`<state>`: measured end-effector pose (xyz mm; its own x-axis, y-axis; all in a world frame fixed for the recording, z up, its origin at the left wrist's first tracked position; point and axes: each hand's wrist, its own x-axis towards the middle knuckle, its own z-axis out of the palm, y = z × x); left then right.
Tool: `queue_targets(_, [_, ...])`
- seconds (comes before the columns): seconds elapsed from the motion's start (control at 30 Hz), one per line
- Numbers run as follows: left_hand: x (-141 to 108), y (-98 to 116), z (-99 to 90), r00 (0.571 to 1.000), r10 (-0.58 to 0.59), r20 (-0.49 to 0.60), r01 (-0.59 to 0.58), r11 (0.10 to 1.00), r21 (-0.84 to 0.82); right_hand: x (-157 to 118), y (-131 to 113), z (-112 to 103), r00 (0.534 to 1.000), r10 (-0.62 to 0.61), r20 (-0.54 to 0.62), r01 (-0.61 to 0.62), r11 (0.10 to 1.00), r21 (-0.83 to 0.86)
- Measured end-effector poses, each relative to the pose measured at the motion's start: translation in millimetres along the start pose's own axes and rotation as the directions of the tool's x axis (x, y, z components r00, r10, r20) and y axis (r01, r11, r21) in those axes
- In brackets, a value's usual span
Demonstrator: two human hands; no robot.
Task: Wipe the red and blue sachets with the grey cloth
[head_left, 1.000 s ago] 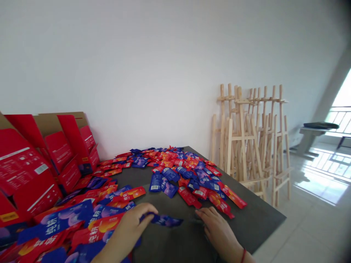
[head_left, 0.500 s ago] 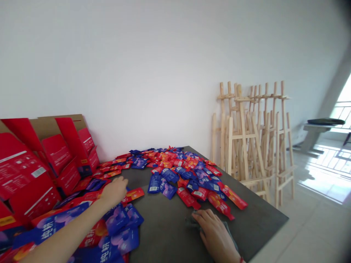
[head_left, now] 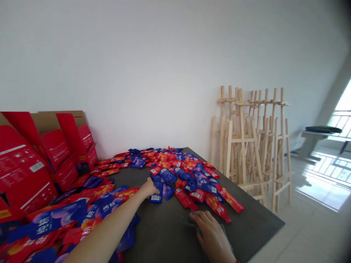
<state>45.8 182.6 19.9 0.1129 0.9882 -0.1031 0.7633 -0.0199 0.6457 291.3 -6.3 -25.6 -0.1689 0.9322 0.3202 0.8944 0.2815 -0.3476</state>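
Note:
My left hand (head_left: pixel 148 187) reaches across the table to a blue pouch (head_left: pixel 156 198) at the near edge of the far pile, with its fingers closed on the pouch's left side. A second blue pouch (head_left: pixel 168 190) lies right beside it. My right hand (head_left: pixel 212 233) is low on the table's right part, its fingers bent over a dark grey-green cloth (head_left: pixel 189 221) that is partly hidden beneath it. Just beyond that hand lie red pouches (head_left: pixel 216 206). Under and left of my left forearm spreads a heap of blue and red pouches (head_left: pixel 59 219).
Red cardboard boxes (head_left: pixel 59 149) with raised flaps stand at the left against the white wall. The dark table (head_left: pixel 164 230) has its right edge beside several wooden easels (head_left: pixel 242 142). Farther right are a pale stand (head_left: pixel 312 146) and a bright window with a railing.
My left hand has moved right from the near heap to the blue pouch, which has shifted slightly toward me. My right hand stays on the cloth in nearly the same place.

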Motion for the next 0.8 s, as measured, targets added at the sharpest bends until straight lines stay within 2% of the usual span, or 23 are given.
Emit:
queue_targets(0.07, [-14, -10, 6.3, 0.995, -0.057, 0.085, 0.058, 0.998, -0.012, 0, 0, 1, 1.000, -0.011, -0.001, 0.011, 1.000, 0.006])
queue_targets(0.13, [-30, -17, 12.9, 0.990, -0.057, 0.131, 0.064, 0.997, -0.052, 0, 0, 0, 1.000, -0.017, -0.001, 0.017, 1.000, 0.008])
queue_targets(0.23, [-57, -19, 22.4, 0.990, 0.027, 0.139, -0.004, 0.986, -0.168, 1, 0, -1, 1.000, -0.021, -0.003, 0.021, 1.000, 0.009])
queue_targets(0.33, [-85, -11, 32.6, 0.984, 0.121, 0.127, -0.078, 0.950, -0.302, 1, -1, -1, 1.000, -0.022, -0.010, 0.022, 1.000, 0.012])
queue_targets(0.43, [-114, -1, 45.0, 0.965, 0.229, 0.130, -0.120, 0.821, -0.558, 1, 0, -1, 0.999, -0.029, -0.020, 0.029, 1.000, 0.011])
queue_targets(0.53, [-134, 8, 58.0, 0.952, 0.301, 0.058, -0.161, 0.653, -0.740, 1, 0, -2, 0.999, -0.031, -0.024, 0.031, 0.999, 0.008])
queue_targets(0.6, [-139, 13, 64.3, 0.942, 0.334, -0.018, -0.240, 0.638, -0.732, 1, 0, -2, 0.999, -0.024, -0.026, 0.024, 1.000, 0.006])
queue_targets(0.67, [-136, 14, 66.9, 0.916, 0.401, -0.027, -0.308, 0.656, -0.690, 1, 1, -2, 1.000, -0.019, -0.023, 0.020, 1.000, 0.006])
queue_targets(0.8, [-122, 9, 58.7, 0.823, 0.547, 0.151, -0.410, 0.758, -0.507, 0, 1, -3, 1.000, -0.020, -0.003, 0.020, 1.000, 0.009])
